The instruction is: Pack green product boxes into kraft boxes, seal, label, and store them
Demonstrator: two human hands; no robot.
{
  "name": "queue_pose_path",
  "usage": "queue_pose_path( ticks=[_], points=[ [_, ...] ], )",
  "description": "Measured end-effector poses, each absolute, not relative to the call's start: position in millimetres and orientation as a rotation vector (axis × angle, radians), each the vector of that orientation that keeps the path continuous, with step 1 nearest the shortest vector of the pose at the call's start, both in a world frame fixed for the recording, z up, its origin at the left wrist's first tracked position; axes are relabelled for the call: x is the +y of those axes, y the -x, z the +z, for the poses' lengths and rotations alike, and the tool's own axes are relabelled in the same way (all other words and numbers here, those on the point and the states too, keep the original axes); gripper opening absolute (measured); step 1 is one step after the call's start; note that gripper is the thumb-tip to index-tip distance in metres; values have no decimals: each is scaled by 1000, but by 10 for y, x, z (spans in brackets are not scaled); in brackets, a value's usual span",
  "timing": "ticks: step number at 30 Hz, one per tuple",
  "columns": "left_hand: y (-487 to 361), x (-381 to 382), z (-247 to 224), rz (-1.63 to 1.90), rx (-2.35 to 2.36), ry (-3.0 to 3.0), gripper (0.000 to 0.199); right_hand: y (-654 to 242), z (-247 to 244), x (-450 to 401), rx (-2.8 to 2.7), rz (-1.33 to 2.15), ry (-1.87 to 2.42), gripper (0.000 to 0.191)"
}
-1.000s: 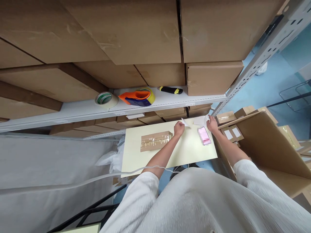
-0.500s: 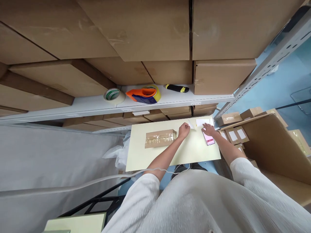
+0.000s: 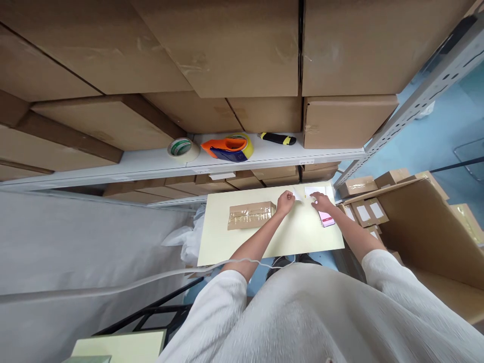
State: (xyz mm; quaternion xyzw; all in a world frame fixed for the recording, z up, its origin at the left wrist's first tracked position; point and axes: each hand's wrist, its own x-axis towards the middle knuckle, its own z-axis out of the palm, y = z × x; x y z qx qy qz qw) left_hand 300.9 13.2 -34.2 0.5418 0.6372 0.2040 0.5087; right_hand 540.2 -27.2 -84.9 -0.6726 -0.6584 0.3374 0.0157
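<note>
My left hand (image 3: 286, 203) is closed, with a white slip of paper (image 3: 297, 195) pinched in its fingers above the pale yellow tabletop (image 3: 291, 237). My right hand (image 3: 322, 202) is open, thumb and fingers apart, beside a flat white paper (image 3: 313, 190) near the far right corner. Partly under that hand lies a phone (image 3: 325, 219) with a pink and white screen. Left of my left hand rests a small cardboard box (image 3: 251, 216), its top sealed with shiny clear tape.
A shelf (image 3: 276, 155) above the table's far side holds large cartons, a tape roll (image 3: 183, 149), an orange tape dispenser (image 3: 229, 148) and a black-yellow utility knife (image 3: 279, 138). A large open carton (image 3: 434, 232) stands right, near labelled boxes (image 3: 369, 212). A white cable (image 3: 151, 283) crosses in front.
My right hand has lifted slightly and shifted left, its thumb and fingers more apart over the paper's edge. My left hand stays nearly in place with the slip. The view has shifted a little.
</note>
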Motion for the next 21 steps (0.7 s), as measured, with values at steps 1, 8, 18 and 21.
queue_pose_path(
  ticks=[1, 8, 18, 21],
  points=[
    [-3002, 138, -339, 512, 1537, -1283, 9, -5351, -835, -277, -2034, 1078, 2016, 60],
    [-2799, 117, -215, 816, 1582, -1131, 40, -4844, -648, -240, -1729, 1112, 1744, 54],
    [-1904, -8, 129, 1109, 1794, -1025, 69, -3986, 23, -165, -1632, 1005, 1433, 22],
    [-1592, -63, 165, 1047, 1792, -1003, 55, -3670, 132, -172, -1586, 1110, 1453, 30]
  ],
)
